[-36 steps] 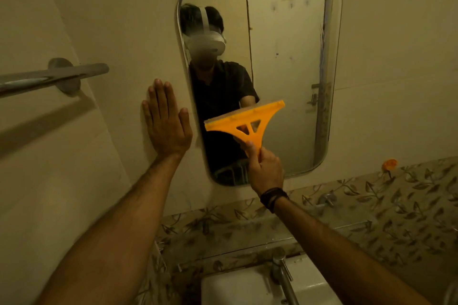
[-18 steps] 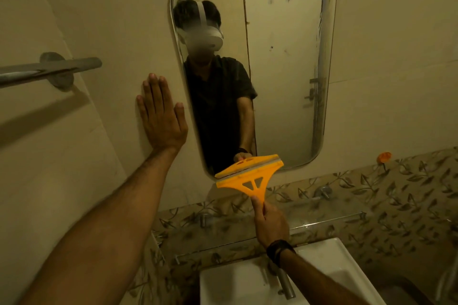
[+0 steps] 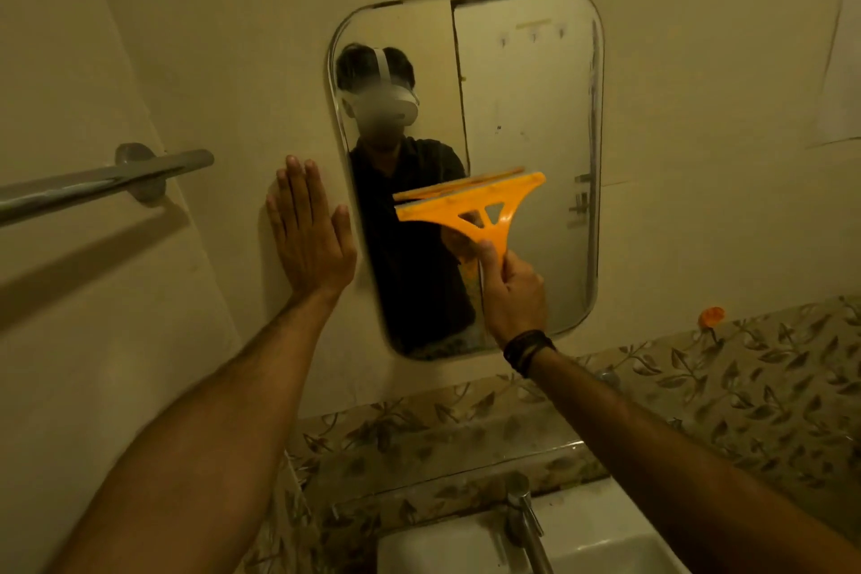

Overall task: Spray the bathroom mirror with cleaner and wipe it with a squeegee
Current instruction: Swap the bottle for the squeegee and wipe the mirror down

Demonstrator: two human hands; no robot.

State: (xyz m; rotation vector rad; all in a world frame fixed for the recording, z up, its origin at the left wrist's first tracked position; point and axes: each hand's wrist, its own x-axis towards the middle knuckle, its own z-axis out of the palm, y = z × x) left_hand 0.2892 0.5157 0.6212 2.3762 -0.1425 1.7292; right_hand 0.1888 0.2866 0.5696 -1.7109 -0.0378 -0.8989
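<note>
Head view: the right hand [image 3: 511, 289] gripped the handle of the orange squeegee [image 3: 470, 205], its blade edge against the middle of the mirror [image 3: 526, 117], while the left hand [image 3: 307, 231] lay flat, fingers straight, on the wall beside the frame. No spray bottle was visible, so wiping appeared under way; whether the glass above or below was done could not be told.

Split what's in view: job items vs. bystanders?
Job: mirror; orange squeegee, gripped by right hand; left hand flat on the wall.
Bystanders: towel bar; tap; sink; orange wall hook.
</note>
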